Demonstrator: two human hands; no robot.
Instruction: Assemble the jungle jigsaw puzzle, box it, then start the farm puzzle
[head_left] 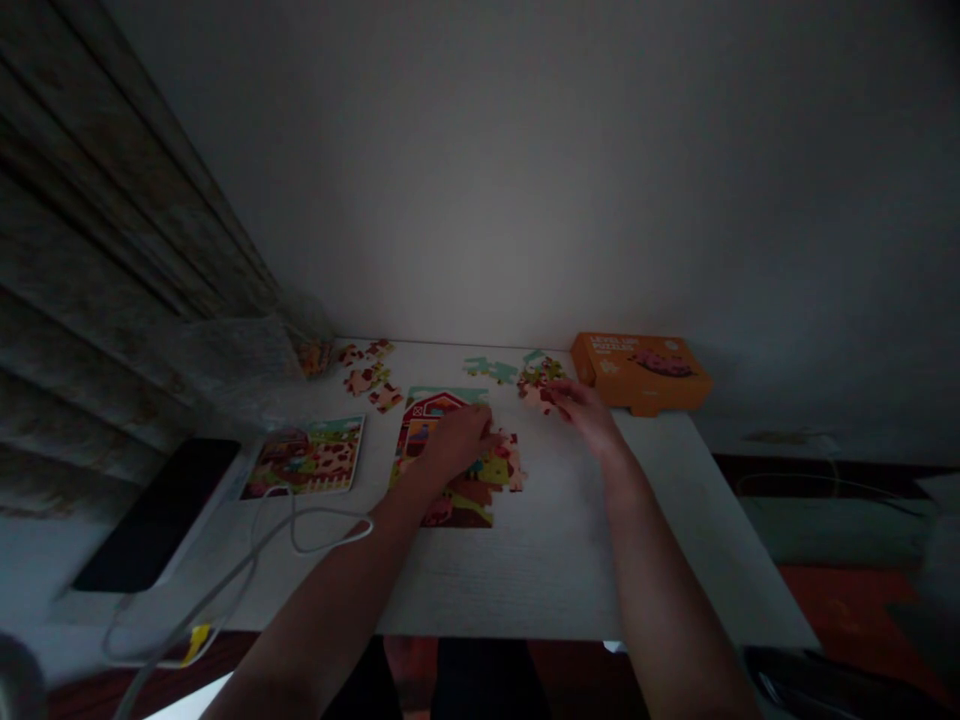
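Note:
A partly assembled jigsaw puzzle [465, 508] with a red barn and farm animals lies flat on the white table. Over its right side is my left hand [459, 436], fingers curled together at a pale puzzle piece [496, 440] by the puzzle's upper right edge. My forearm hides part of the picture. Farther right, my right hand [589, 412] pinches a puzzle piece [553, 392] at the edge of a small pile of loose pieces [541, 372]. The dim light blurs the fingertips.
An orange puzzle box [643, 372] stands at the back right. Green pieces [491, 370] and brown-and-pink pieces [367, 378] lie along the back. At left are a picture card [334, 455], a black phone [161, 515], a white cable [255, 552] and clear plastic wrapping [240, 365].

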